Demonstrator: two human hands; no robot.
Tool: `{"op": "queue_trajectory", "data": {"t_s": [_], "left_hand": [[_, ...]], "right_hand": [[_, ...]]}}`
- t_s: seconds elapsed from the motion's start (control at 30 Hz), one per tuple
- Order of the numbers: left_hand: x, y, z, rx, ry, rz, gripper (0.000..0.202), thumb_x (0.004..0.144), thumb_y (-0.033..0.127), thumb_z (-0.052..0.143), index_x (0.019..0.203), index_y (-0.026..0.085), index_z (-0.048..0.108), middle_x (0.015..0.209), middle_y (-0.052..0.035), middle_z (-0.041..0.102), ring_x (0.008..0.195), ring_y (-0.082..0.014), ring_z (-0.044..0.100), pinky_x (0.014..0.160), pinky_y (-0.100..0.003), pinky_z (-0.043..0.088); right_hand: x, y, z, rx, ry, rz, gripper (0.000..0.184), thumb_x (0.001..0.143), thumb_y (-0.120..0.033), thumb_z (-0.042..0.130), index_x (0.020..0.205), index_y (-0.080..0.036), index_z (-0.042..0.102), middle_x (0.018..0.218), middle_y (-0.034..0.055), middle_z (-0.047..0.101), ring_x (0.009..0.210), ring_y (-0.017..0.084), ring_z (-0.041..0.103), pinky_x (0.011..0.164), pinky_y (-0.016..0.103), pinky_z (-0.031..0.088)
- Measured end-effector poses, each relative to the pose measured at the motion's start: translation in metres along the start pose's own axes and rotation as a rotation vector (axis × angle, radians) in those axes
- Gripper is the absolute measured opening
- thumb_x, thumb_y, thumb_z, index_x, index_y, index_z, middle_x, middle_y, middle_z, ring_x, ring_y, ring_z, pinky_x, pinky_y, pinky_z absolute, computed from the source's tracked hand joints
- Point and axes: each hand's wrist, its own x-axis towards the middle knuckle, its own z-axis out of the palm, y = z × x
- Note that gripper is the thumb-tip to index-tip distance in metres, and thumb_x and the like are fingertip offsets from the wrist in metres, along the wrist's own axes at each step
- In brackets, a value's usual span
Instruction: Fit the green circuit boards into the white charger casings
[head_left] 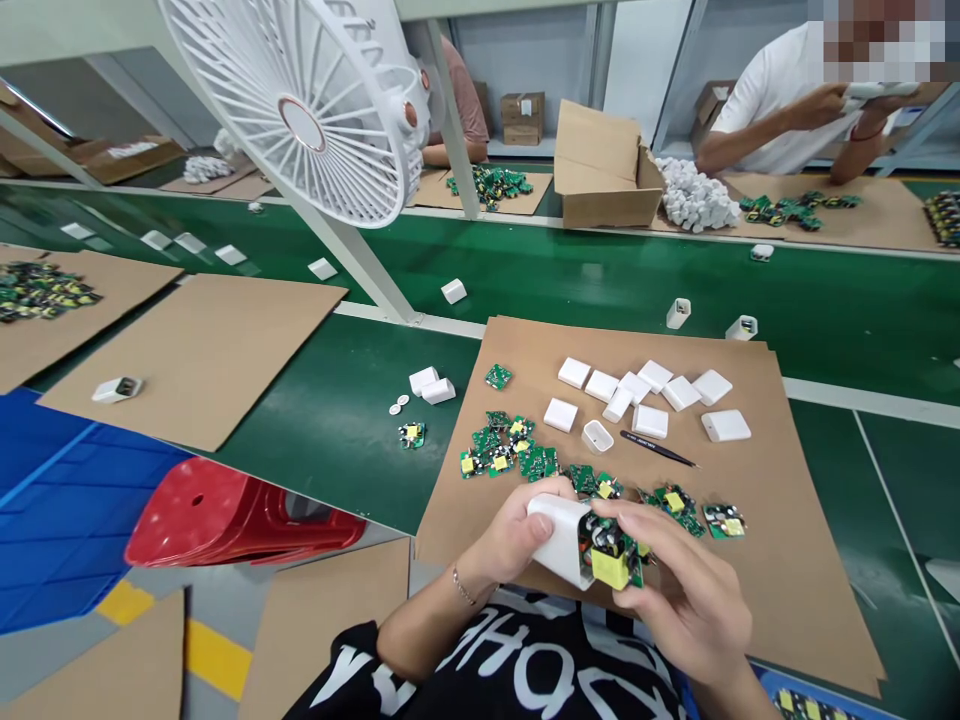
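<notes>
My left hand is wrapped round a white plastic charger housing, its open end facing right. A green circuit board with a yellow transformer and black parts is pinched in my right hand. The board's left end sits at the mouth of the housing, partly inside it; how deep is hidden. Just beyond my hands, several loose circuit boards lie on the cardboard sheet. Several white housings are grouped farther back, near black tweezers.
A white fan on a post stands at the left. Behind the cardboard runs a green conveyor belt carrying scattered housings. Two people sit across it, beside an open carton. Red stools stand at lower left.
</notes>
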Motion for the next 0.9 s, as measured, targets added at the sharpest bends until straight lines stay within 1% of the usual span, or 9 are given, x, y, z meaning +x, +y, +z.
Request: {"op": "queue_trajectory", "data": {"t_s": [0.1, 0.2, 0.27, 0.4, 0.53, 0.67, 0.73, 0.8, 0.9], "left_hand": [[0.001, 0.002, 0.002, -0.026, 0.021, -0.023, 0.061, 0.068, 0.077, 0.059, 0.067, 0.018, 0.046, 0.054, 0.005, 0.038, 0.046, -0.0067, 0.028, 0.045, -0.022, 0.021], [0.002, 0.002, 0.005, -0.07, 0.024, -0.034, 0.06, 0.068, 0.076, 0.061, 0.066, 0.018, 0.046, 0.053, 0.0048, 0.04, 0.045, -0.0061, 0.028, 0.045, -0.022, 0.021], [0.002, 0.002, 0.006, -0.1, 0.032, -0.036, 0.06, 0.068, 0.076, 0.061, 0.067, 0.017, 0.046, 0.052, 0.0049, 0.04, 0.045, -0.0058, 0.028, 0.044, -0.021, 0.02], [0.002, 0.001, 0.006, -0.133, 0.039, -0.046, 0.06, 0.067, 0.075, 0.063, 0.068, 0.017, 0.047, 0.054, 0.0051, 0.04, 0.045, -0.0055, 0.027, 0.044, -0.02, 0.021], [0.002, 0.0, 0.007, -0.151, 0.036, -0.04, 0.059, 0.067, 0.073, 0.064, 0.068, 0.017, 0.047, 0.054, 0.0053, 0.04, 0.045, -0.0053, 0.027, 0.044, -0.02, 0.021], [0.003, -0.003, 0.008, -0.188, 0.074, -0.059, 0.059, 0.066, 0.073, 0.066, 0.068, 0.017, 0.049, 0.053, 0.0051, 0.04, 0.046, -0.0058, 0.029, 0.045, -0.02, 0.02], [0.003, -0.006, 0.007, -0.215, 0.093, -0.076, 0.059, 0.065, 0.073, 0.067, 0.067, 0.016, 0.05, 0.053, 0.0047, 0.04, 0.046, -0.0059, 0.029, 0.044, -0.021, 0.02], [0.004, -0.01, 0.007, -0.245, 0.113, -0.09, 0.059, 0.064, 0.072, 0.068, 0.067, 0.016, 0.051, 0.054, 0.0043, 0.041, 0.047, -0.006, 0.029, 0.044, -0.021, 0.02], [0.007, -0.016, 0.008, -0.284, 0.148, -0.094, 0.058, 0.064, 0.07, 0.069, 0.068, 0.015, 0.051, 0.055, 0.0043, 0.04, 0.047, -0.0063, 0.031, 0.044, -0.021, 0.022]], "right_hand": [[-0.002, 0.0, 0.0, -0.077, -0.018, -0.058, 0.055, 0.095, -0.026, 0.055, 0.147, -0.022, 0.038, 0.125, 0.0111, 0.066, 0.116, 0.024, 0.063, 0.093, 0.04, 0.058], [-0.004, -0.001, 0.001, -0.025, 0.026, 0.029, 0.05, 0.096, -0.031, 0.052, 0.144, -0.024, 0.041, 0.124, 0.0085, 0.067, 0.113, 0.022, 0.064, 0.093, 0.037, 0.057], [-0.004, -0.001, 0.002, -0.004, 0.045, 0.061, 0.049, 0.096, -0.029, 0.053, 0.144, -0.025, 0.042, 0.125, 0.0071, 0.066, 0.114, 0.02, 0.064, 0.094, 0.035, 0.056], [-0.003, 0.0, 0.004, -0.008, 0.031, 0.015, 0.054, 0.094, -0.022, 0.056, 0.145, -0.024, 0.039, 0.129, 0.007, 0.063, 0.119, 0.019, 0.06, 0.098, 0.035, 0.054], [-0.003, 0.002, 0.007, 0.005, 0.023, 0.003, 0.054, 0.093, -0.02, 0.056, 0.145, -0.023, 0.04, 0.128, 0.0078, 0.063, 0.12, 0.019, 0.059, 0.099, 0.036, 0.052], [-0.004, 0.005, 0.007, 0.006, 0.036, -0.001, 0.055, 0.091, -0.019, 0.059, 0.144, -0.022, 0.042, 0.129, 0.0089, 0.063, 0.119, 0.021, 0.059, 0.099, 0.037, 0.052], [-0.003, 0.007, 0.007, -0.004, 0.042, 0.014, 0.056, 0.09, -0.021, 0.061, 0.143, -0.022, 0.043, 0.135, 0.0106, 0.058, 0.121, 0.023, 0.058, 0.099, 0.039, 0.052], [-0.002, 0.011, 0.009, -0.017, 0.044, 0.021, 0.055, 0.09, -0.027, 0.063, 0.142, -0.024, 0.045, 0.141, 0.0121, 0.053, 0.123, 0.026, 0.057, 0.098, 0.043, 0.051], [0.0, 0.018, 0.015, -0.082, 0.087, -0.017, 0.054, 0.091, -0.033, 0.061, 0.142, -0.024, 0.046, 0.139, 0.0148, 0.054, 0.121, 0.029, 0.057, 0.094, 0.046, 0.052]]}}
